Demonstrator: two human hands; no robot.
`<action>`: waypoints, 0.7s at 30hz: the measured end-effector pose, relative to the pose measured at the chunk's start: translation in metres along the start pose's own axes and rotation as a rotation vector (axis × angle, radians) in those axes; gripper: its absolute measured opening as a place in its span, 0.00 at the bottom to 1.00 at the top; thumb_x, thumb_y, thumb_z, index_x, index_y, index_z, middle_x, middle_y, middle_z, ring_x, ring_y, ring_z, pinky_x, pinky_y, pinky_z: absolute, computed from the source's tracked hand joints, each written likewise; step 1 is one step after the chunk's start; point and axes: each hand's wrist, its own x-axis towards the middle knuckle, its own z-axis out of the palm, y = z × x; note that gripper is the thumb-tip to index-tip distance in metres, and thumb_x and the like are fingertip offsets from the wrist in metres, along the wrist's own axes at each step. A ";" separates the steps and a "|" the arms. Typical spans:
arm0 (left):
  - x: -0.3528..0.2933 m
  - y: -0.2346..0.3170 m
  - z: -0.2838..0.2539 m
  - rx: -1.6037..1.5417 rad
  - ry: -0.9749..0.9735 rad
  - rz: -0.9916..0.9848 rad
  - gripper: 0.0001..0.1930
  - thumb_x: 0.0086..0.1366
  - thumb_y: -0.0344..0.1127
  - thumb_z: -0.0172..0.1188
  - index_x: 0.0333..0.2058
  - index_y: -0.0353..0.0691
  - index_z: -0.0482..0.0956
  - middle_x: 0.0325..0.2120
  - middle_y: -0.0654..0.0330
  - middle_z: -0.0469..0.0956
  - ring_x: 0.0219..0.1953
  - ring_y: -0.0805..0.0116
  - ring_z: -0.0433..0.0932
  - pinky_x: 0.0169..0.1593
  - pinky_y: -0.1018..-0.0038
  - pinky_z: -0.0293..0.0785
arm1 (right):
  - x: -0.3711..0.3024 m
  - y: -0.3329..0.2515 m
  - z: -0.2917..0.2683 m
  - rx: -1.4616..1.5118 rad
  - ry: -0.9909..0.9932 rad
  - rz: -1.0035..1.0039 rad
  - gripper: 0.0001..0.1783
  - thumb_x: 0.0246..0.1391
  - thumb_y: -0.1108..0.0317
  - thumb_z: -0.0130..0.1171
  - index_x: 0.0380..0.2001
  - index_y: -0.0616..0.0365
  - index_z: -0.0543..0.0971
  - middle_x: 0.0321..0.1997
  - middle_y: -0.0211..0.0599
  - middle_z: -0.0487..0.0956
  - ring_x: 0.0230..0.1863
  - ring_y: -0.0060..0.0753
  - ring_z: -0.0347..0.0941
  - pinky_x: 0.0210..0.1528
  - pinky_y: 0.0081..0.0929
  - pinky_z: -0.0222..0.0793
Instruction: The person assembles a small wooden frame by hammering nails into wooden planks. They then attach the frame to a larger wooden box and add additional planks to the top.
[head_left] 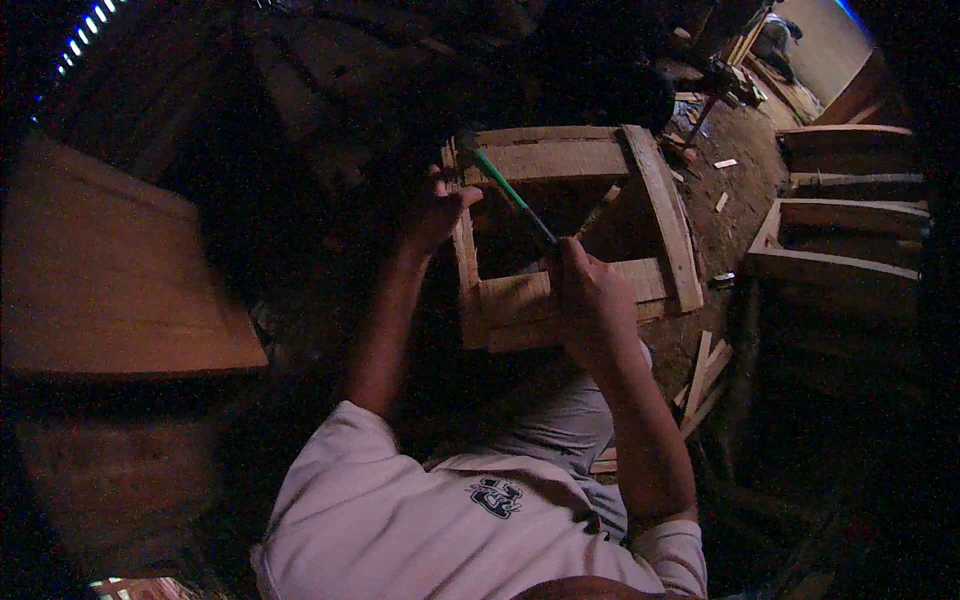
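Note:
A rectangular frame of rough wooden slats [655,205] sits in front of me, tilted, with an opening in its middle. My right hand [590,290] is closed around the lower end of a hammer [507,187] with a green handle. The hammer's dark head lies at the frame's top left corner, touching or just above it. At the frame's left side, my left hand [440,212] grips the upright slat, with the thumb on the inner side. Shadow hides part of its fingers, and whether a nail is between them does not show.
A large wooden panel [120,270] stands at the left. Curved-topped wooden frames [840,215] are on the right. Offcut strips [708,375] and small wood scraps [722,202] litter the dirt floor. Much of the surroundings is dark.

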 end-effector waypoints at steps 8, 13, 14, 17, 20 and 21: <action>-0.001 0.004 0.012 -0.208 0.158 0.075 0.16 0.56 0.38 0.70 0.41 0.39 0.79 0.42 0.61 0.79 0.42 0.69 0.77 0.46 0.69 0.75 | -0.021 -0.008 -0.005 0.150 0.249 -0.142 0.07 0.62 0.69 0.54 0.42 0.58 0.72 0.30 0.55 0.79 0.31 0.64 0.76 0.29 0.52 0.70; 0.000 0.004 0.003 0.303 0.051 -0.073 0.32 0.59 0.40 0.64 0.57 0.29 0.64 0.50 0.54 0.76 0.54 0.63 0.72 0.60 0.65 0.67 | -0.012 -0.012 -0.014 -0.040 0.021 -0.025 0.08 0.63 0.69 0.54 0.45 0.57 0.73 0.29 0.55 0.78 0.31 0.63 0.76 0.29 0.50 0.69; 0.000 0.004 0.002 0.245 0.048 -0.056 0.33 0.59 0.40 0.64 0.58 0.29 0.64 0.50 0.53 0.76 0.54 0.62 0.72 0.60 0.65 0.67 | -0.011 -0.014 -0.018 -0.054 -0.020 0.021 0.08 0.63 0.69 0.54 0.45 0.57 0.73 0.29 0.55 0.78 0.31 0.63 0.76 0.29 0.49 0.69; 0.001 0.002 0.004 -0.118 -0.008 0.011 0.34 0.59 0.40 0.64 0.59 0.30 0.63 0.51 0.53 0.75 0.56 0.61 0.71 0.61 0.65 0.66 | -0.022 -0.024 -0.036 0.094 0.151 -0.032 0.09 0.64 0.69 0.53 0.45 0.58 0.74 0.27 0.55 0.77 0.29 0.62 0.75 0.28 0.49 0.68; 0.000 -0.004 0.007 -0.161 0.034 -0.083 0.35 0.58 0.39 0.64 0.60 0.29 0.60 0.52 0.52 0.73 0.57 0.59 0.70 0.63 0.64 0.64 | -0.052 -0.021 -0.059 0.153 0.272 -0.068 0.09 0.64 0.69 0.54 0.45 0.60 0.75 0.28 0.49 0.78 0.26 0.52 0.76 0.28 0.46 0.69; 0.000 -0.006 0.009 -0.135 0.032 -0.084 0.36 0.58 0.38 0.64 0.61 0.29 0.59 0.53 0.51 0.72 0.58 0.59 0.69 0.64 0.63 0.64 | -0.064 -0.013 -0.062 0.123 0.390 -0.040 0.10 0.64 0.68 0.54 0.45 0.60 0.75 0.29 0.45 0.79 0.26 0.47 0.76 0.30 0.44 0.70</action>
